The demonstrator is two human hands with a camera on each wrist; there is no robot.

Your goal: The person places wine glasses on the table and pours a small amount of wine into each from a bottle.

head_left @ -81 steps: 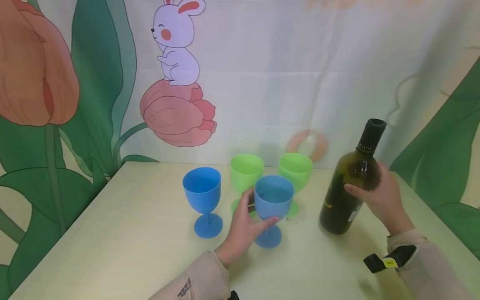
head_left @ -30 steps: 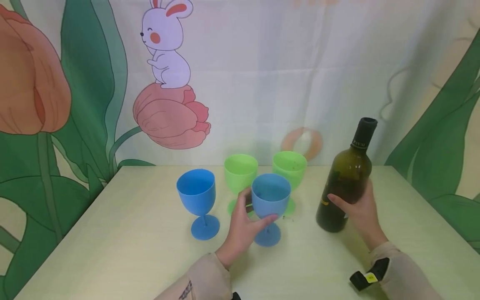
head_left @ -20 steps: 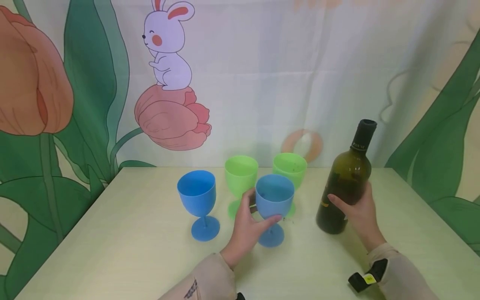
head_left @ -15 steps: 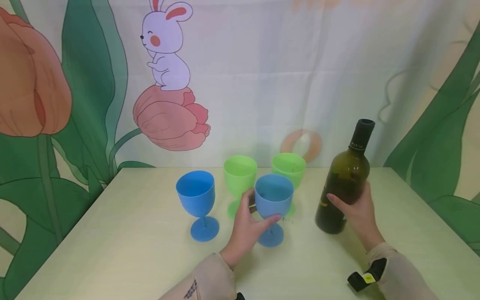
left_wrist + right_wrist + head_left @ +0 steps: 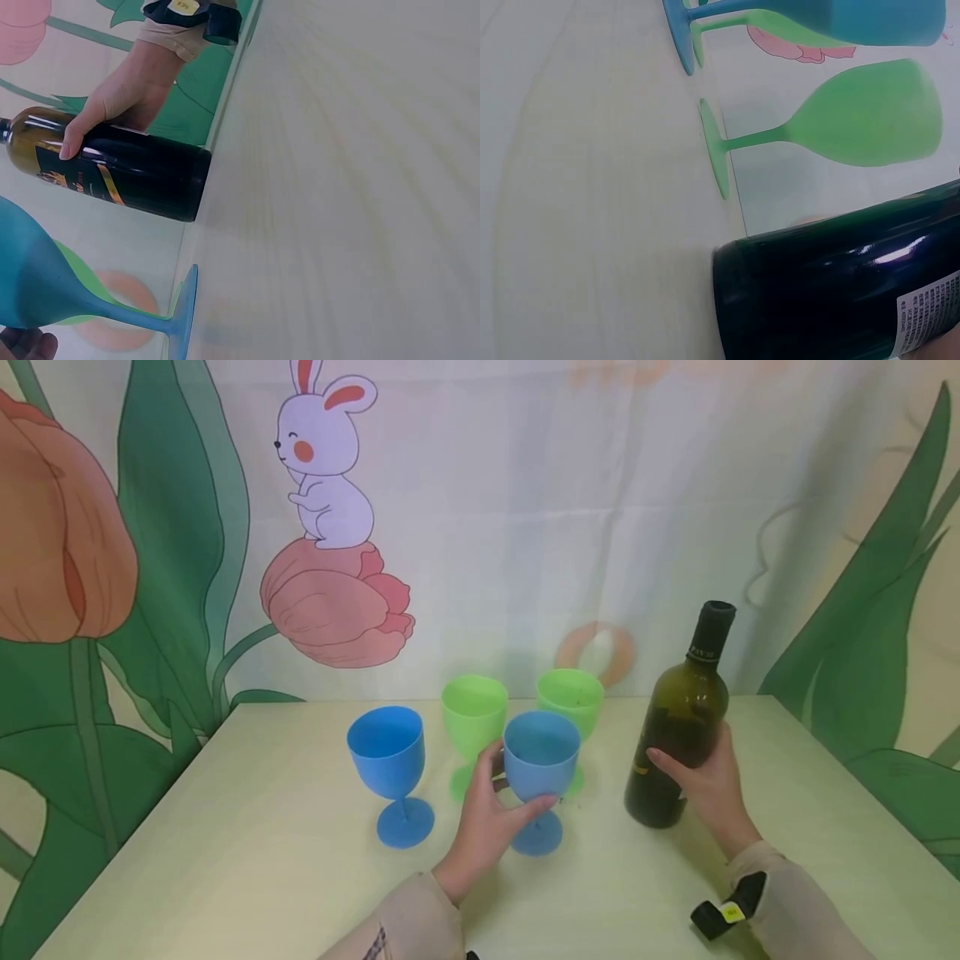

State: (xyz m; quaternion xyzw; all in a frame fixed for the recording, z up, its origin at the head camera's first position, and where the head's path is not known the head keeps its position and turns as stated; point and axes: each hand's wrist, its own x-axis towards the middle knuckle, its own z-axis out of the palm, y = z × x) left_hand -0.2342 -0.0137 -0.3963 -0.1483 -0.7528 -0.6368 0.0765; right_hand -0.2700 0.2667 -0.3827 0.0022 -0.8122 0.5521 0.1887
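Observation:
In the head view my left hand (image 5: 486, 827) grips a light-blue goblet (image 5: 542, 760) round the lower bowl, thumb across the front. The goblet stands upright, its foot close over the table. To the right, my right hand (image 5: 716, 793) holds a dark green wine bottle (image 5: 678, 710) round its body. The bottle leans slightly right, base at the tabletop, its mouth uncovered. The left wrist view shows the bottle's dark label (image 5: 79, 176) and my left fingertips (image 5: 41, 346) under the blue bowl. In the right wrist view the bottle (image 5: 817, 292) hides most of my right hand.
A second blue goblet (image 5: 386, 752) stands left of my left hand. Two green goblets (image 5: 474, 718) stand behind the held one, partly covered by it. A printed cloth (image 5: 480, 527) hangs behind the pale table (image 5: 247, 852). Small dark specks lie near the goblets.
My right hand grips the bottle a little lower than 2.7 s ago, and the bottle leans slightly less. The head view has shifted slightly. My left hand keeps its grip on the goblet.

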